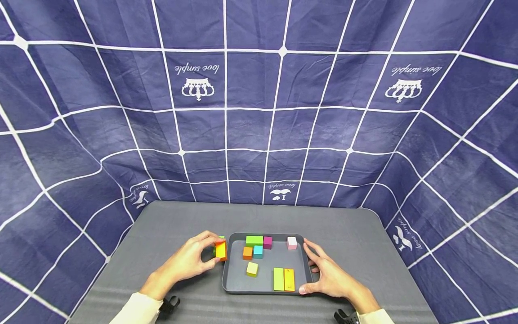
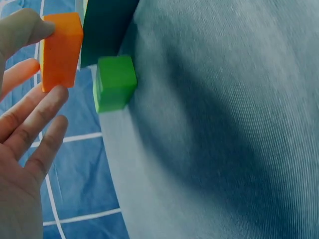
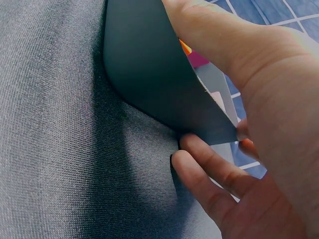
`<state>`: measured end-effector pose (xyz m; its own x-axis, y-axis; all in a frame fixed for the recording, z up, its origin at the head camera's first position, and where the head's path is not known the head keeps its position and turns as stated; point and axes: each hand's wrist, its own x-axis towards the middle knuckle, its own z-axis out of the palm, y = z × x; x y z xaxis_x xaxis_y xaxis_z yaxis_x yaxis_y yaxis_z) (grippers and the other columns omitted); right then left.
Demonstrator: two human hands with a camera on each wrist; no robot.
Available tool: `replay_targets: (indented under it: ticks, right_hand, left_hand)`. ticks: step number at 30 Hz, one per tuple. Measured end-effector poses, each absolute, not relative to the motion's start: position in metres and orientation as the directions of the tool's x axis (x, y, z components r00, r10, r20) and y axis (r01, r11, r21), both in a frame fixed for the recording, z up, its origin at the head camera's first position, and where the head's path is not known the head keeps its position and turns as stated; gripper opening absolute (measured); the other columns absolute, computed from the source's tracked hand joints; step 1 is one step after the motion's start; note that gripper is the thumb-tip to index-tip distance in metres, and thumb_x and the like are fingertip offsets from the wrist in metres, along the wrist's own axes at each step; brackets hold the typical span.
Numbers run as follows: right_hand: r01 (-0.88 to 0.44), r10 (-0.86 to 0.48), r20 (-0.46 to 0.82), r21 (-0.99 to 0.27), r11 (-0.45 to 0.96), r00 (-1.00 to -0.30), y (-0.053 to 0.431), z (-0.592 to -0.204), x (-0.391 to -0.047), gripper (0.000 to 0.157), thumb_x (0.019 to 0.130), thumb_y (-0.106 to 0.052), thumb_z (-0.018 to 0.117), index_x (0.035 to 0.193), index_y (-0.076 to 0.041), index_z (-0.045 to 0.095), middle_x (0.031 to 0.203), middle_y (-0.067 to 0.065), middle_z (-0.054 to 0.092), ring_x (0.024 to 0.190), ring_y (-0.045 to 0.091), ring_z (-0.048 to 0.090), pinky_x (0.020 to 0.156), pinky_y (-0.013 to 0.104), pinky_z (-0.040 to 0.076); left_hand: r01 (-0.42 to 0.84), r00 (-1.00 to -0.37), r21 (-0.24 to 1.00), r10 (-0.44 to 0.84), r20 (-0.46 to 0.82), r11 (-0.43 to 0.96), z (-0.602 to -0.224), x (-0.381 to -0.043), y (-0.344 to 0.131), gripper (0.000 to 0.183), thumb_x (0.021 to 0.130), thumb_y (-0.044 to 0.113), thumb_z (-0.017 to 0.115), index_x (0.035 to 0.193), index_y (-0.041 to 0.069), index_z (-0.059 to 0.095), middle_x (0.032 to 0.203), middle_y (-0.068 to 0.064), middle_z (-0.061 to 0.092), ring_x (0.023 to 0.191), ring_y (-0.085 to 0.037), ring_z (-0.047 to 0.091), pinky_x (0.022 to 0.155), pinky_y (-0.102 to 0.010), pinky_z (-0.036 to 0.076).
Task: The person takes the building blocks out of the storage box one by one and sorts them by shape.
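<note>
Between thumb and fingertips my left hand (image 1: 194, 255) pinches an orange block (image 1: 221, 251) with a yellow face, just off the tray's left edge. In the left wrist view the same orange block (image 2: 62, 50) is upright in the fingers, beside a green block (image 2: 115, 82) on the table. My right hand (image 1: 329, 272) holds the grey tray (image 1: 267, 291) at its right side, thumb at the near corner and fingers along the outer wall (image 3: 149, 64). Inside the tray, a lime block (image 1: 279, 279) and a yellow-orange block (image 1: 289, 279) lie side by side near the front.
Further back in the tray are a green block (image 1: 254, 241), a purple cube (image 1: 267, 242), a pink cube (image 1: 292, 243), an orange cube (image 1: 247, 253), a blue cube (image 1: 257, 251) and a yellow cube (image 1: 252, 269). Blue gridded cloth (image 1: 251, 130) surrounds the grey table (image 1: 344, 225).
</note>
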<state>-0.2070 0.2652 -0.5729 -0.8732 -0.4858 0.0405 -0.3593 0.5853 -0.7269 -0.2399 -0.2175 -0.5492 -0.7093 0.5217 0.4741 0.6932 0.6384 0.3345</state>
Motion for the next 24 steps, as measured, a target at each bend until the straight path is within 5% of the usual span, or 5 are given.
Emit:
replay_targets:
  ticks: [24]
  right_hand:
    - [-0.354,-0.484,0.033,-0.726,0.589,-0.874,0.264,-0.572,-0.207,0.14,0.079,-0.048,0.11,0.177,0.013,0.03,0.192,0.022,0.023,0.129,0.02,0.077,0.103,0.028,0.067]
  left_hand:
    - [0.621,-0.776,0.4,0.458,0.433,0.674,-0.561,-0.264,-0.258,0.051,0.088,0.004,0.1,0.136,0.004,0.084,0.132,-0.006,0.083,0.107,-0.019,0.085,0.097,-0.044,0.071]
